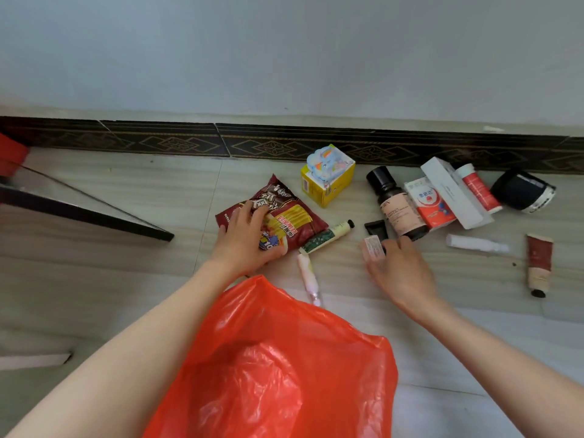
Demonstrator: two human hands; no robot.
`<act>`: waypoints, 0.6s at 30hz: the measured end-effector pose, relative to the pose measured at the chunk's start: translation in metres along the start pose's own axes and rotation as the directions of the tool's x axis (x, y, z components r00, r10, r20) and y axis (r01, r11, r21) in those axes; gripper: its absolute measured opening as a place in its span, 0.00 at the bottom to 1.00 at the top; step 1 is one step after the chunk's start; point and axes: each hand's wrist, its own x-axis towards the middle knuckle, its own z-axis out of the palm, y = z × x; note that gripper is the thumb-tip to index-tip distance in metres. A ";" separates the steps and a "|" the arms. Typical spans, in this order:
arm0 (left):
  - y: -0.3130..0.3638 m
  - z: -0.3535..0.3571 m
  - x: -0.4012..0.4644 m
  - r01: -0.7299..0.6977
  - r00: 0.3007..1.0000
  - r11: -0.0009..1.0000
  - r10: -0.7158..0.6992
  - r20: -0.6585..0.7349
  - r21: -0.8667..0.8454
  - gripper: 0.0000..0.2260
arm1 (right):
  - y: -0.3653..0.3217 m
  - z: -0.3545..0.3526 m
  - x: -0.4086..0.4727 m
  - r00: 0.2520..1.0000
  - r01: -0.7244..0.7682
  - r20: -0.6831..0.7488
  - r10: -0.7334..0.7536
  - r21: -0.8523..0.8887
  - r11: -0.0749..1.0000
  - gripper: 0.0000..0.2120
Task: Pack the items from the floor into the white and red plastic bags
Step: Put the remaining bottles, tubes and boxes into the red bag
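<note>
Red bag [284,368] open, nothing visible inside — left hand [245,240] grips snack pkt [275,216].

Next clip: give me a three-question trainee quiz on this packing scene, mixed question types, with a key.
1. True or false: the left hand rests on the snack packet.
2. Which lies nearest the red bag? A) pale pink tube B) yellow box C) black jar
3. Fill in: the dark bottle lies on its ____.

Key: 1 true; 2 A; 3 side.
</note>
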 end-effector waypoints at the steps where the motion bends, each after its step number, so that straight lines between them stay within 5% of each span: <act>1: -0.001 0.002 0.005 0.025 1.000 1.000 -0.025 0.011 -0.006 0.40 | -0.001 0.003 0.001 1.000 0.017 -0.016 -0.018 -0.027 0.999 0.18; 6: -0.004 0.006 0.018 0.055 0.983 0.998 -0.048 -0.174 0.032 0.28 | -0.009 0.012 -0.002 0.998 0.039 -0.047 -0.037 0.054 0.998 0.17; 11: -0.002 0.002 0.018 -0.124 0.920 0.992 0.120 -0.373 0.014 0.05 | -0.013 -0.002 -0.011 0.995 0.081 -0.076 -0.064 0.242 0.967 0.15; 16: 0.002 -0.022 0.001 -0.124 0.890 0.988 0.071 -0.450 -0.089 0.06 | -0.037 -0.029 -0.030 0.984 0.170 -0.112 -0.136 0.409 0.896 0.25; 18: 0.005 -0.041 -0.014 -0.152 0.870 0.979 0.067 -0.489 -0.136 0.06 | -0.046 -0.040 -0.039 0.975 0.223 -0.122 -0.187 0.491 0.842 0.20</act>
